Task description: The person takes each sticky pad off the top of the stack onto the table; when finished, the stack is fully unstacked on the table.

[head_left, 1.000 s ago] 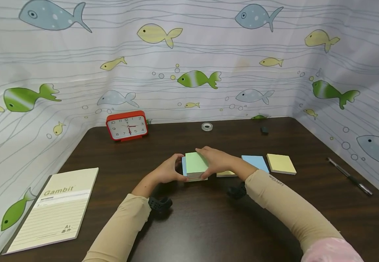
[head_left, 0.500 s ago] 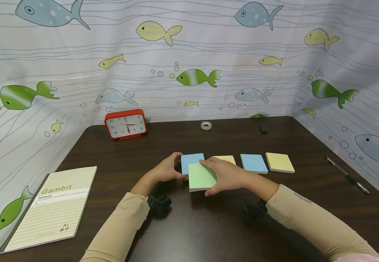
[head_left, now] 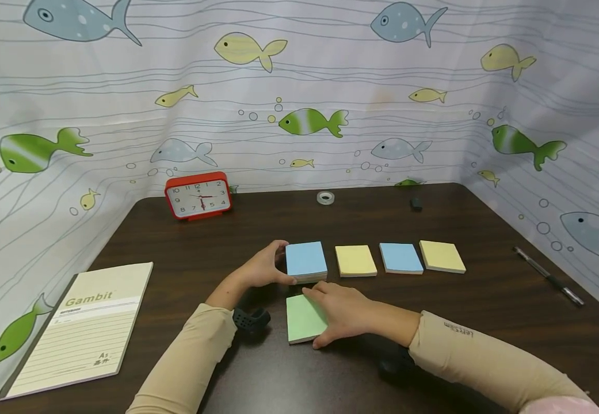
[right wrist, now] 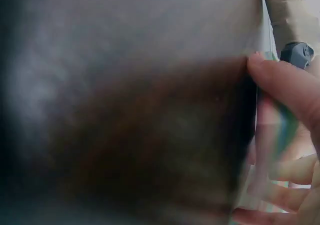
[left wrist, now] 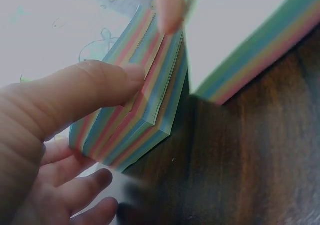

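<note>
My left hand (head_left: 264, 267) grips the left side of a stack of sticky note pads (head_left: 305, 259) with a blue top. In the left wrist view the thumb lies along the striped edges of the stack (left wrist: 145, 100), fingers curled at the far side. Closer to me, my right hand (head_left: 343, 310) grips a green-topped sticky note pad (head_left: 303, 317) by its right side, low over the table in front of the stack. The right wrist view is blurred, with the right thumb and fingers (right wrist: 290, 85) about the pad's edge.
Right of the stack lie a yellow pad (head_left: 356, 261), a blue pad (head_left: 401, 258) and another yellow pad (head_left: 442, 256). A pen (head_left: 549, 276) is at far right, a notebook (head_left: 84, 328) at left. Behind stand a red clock (head_left: 198, 195), a tape roll (head_left: 325, 198) and a small dark block (head_left: 416, 204).
My right hand has lifted the green-topped pad off the stack and brought it toward me, uncovering the blue top. The left hand has stayed at the stack.
</note>
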`<state>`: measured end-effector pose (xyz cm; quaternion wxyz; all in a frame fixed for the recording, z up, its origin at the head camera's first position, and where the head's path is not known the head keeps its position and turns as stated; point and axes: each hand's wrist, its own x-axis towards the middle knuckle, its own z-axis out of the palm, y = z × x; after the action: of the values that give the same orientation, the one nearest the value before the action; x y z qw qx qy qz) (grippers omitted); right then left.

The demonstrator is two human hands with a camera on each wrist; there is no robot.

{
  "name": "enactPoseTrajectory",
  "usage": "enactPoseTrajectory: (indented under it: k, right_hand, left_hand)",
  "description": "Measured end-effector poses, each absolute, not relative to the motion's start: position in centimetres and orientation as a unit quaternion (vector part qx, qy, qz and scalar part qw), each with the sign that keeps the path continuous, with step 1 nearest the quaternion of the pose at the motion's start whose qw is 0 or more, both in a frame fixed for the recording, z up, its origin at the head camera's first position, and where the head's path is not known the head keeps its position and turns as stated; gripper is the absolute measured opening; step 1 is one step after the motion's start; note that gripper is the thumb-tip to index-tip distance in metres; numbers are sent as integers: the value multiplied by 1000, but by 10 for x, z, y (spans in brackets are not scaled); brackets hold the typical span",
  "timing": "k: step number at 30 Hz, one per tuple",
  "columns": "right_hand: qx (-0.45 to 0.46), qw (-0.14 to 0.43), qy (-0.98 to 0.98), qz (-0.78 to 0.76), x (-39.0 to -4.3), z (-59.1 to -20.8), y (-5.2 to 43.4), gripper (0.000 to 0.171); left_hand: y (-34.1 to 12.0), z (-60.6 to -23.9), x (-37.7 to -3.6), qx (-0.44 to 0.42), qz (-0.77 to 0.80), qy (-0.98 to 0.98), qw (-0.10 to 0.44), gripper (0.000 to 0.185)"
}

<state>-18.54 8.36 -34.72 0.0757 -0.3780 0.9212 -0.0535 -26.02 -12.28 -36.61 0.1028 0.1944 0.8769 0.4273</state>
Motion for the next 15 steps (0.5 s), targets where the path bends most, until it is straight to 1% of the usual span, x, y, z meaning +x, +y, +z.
enactPoseTrajectory:
  k: [3,6,9,11,13,15]
  right_hand:
    - [-374,77,923,-48,-188,-338,83,93]
    - [-365,59,927,-60,-195,-319,83,83]
    - [-354,14,930,-92,-210,-302,82,67]
    - [-344,-14,932,-110,-223,-297,80,62]
    - [-332,-18,936,-120,-237,-298,79,65]
    - [-322,4,939,-119,-248,-302,78,74]
  left_hand:
    - [-122,-366,-260,200,430,874,110,86]
    - [-122,-366,-261,199,431,872,117,87]
    - [-123,-365,-263,192,435,872,120,88]
    - [-123,-365,-264,190,438,870,122,89]
    - [-123,-366,-264,191,436,870,126,90]
    - [-122,-367,-265,193,433,871,133,92]
